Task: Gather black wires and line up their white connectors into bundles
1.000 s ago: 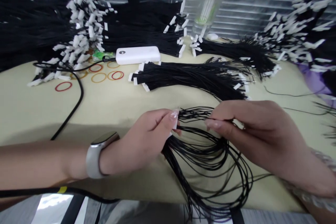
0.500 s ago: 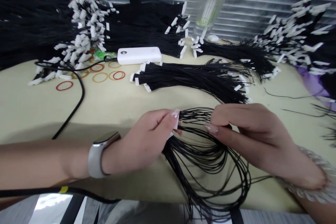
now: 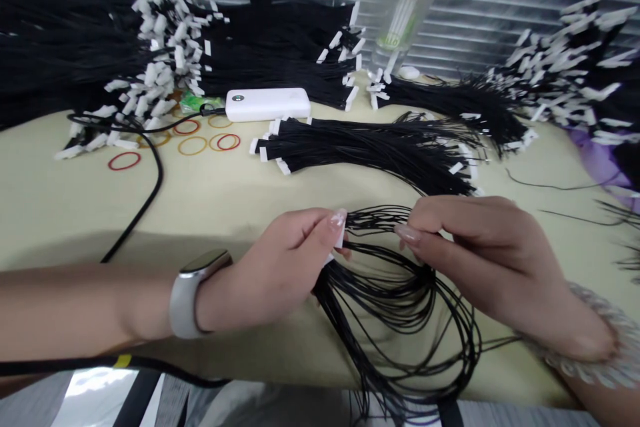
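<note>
My left hand (image 3: 295,260) is closed on the white connector ends of a bundle of thin black wires (image 3: 385,293), thumb pressed on top. The wires run right from the connectors and loop down over the table's front edge. My right hand (image 3: 475,260) pinches wires of the same bundle between thumb and index finger, a short way right of the left thumb. The wire tips inside the right fingers are hidden. Behind the hands lies another bundle of black wires (image 3: 350,147) with white connectors at its left end.
Red and yellow rubber bands (image 3: 193,145) lie at left by a white power bank (image 3: 268,105) with a black cable (image 3: 150,187). Large wire piles (image 3: 280,47) line the back. A clear bottle (image 3: 407,13) stands before the blinds. Loose wires (image 3: 560,185) lie at right.
My right thumb and fingertips have shifted slightly up and right along the wires. The left hand keeps its hold, and the whole view has shifted a little.
</note>
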Tool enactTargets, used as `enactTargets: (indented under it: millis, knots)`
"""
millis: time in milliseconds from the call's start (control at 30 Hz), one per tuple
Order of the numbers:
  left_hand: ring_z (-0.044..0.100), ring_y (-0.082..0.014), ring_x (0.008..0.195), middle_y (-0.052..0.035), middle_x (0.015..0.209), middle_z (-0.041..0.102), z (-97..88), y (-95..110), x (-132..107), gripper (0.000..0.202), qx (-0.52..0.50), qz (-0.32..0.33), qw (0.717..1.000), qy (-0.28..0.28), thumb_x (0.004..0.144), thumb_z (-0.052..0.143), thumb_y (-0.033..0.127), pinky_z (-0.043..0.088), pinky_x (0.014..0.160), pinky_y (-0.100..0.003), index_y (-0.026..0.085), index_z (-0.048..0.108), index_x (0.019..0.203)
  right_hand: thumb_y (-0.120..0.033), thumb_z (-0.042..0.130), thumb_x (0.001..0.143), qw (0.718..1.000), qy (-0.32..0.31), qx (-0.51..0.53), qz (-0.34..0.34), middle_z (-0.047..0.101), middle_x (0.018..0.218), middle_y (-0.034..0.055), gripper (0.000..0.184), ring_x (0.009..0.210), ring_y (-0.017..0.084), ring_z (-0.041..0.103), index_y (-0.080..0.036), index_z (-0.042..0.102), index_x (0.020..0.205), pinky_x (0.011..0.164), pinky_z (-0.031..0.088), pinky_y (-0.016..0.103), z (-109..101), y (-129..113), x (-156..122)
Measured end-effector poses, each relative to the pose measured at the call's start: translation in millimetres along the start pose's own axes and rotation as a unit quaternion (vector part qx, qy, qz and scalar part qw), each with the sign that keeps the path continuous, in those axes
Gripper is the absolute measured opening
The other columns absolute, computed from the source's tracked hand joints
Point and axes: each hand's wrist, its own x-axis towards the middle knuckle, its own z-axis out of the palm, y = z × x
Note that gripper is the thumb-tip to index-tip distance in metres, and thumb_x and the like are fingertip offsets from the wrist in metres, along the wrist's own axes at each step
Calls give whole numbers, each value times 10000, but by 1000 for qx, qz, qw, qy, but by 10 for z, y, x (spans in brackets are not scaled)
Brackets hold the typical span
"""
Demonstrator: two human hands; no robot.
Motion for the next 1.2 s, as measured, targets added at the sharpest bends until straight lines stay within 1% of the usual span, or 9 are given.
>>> enactTargets:
  millis: [200,367,500,633,700,867,967,1100,1200]
  knots:
    - [376,-71,598,44,616,401,-13,20,-1,358,16,9,1000,-2,853,296,432,326,558,-188,170,445,660,-208,467,799,999,16,-34,4,328,466,-33,305,449,32,301,-130,416,508,425,244,189,18,-11,3]
    - [345,-57,575,52,597,385,-29,61,-10,342,27,25,999,1,862,307,387,307,545,-172,163,432,636,-224,443,812,999,-1,-43,16,286,450,-35,360,431,27,272,-128,349,478,407,217,190,22,-16,-3]
    - [338,-55,570,52,595,378,-26,78,-3,329,33,30,999,1,864,310,368,300,535,-167,162,426,635,-227,409,831,998,-46,-41,28,313,465,-33,344,440,28,283,-130,362,504,411,224,188,17,5,6]
    - [315,-57,560,53,589,355,-23,65,4,324,44,35,998,10,865,313,356,291,531,-175,161,394,619,-219,408,834,991,-128,-40,27,295,486,-39,328,463,29,273,-131,314,533,433,230,183,29,39,23]
    - [302,-60,557,51,588,338,-26,54,1,328,60,38,997,4,865,307,357,279,519,-185,160,366,609,-218,410,835,987,-155,-44,22,318,500,-40,305,479,31,288,-133,330,553,451,245,178,46,44,30]
    - [305,-63,557,50,597,343,-32,55,-15,330,87,34,995,-26,869,279,369,273,501,-192,164,350,620,-232,426,836,990,-135,-29,23,486,630,-49,126,547,21,389,-174,506,757,512,309,142,96,23,27]
    - [298,-60,539,54,581,338,-27,74,-15,334,101,37,994,-31,871,277,361,266,487,-192,162,334,609,-225,413,841,990,-124,-62,13,480,632,-54,121,550,24,385,-181,495,764,528,301,156,125,10,3]
    - [313,-61,541,54,574,364,-14,95,-19,328,145,44,988,-28,872,281,338,273,501,-198,161,333,601,-234,355,858,975,-144,-166,-20,446,613,-31,190,559,61,366,-162,421,695,545,258,223,147,-5,-42]
    - [316,-64,533,53,563,379,-8,99,-35,326,187,53,980,-35,873,279,331,270,500,-206,161,334,600,-239,332,864,971,-154,-181,-41,448,616,-23,203,556,69,363,-160,405,692,545,240,236,148,-14,-63]
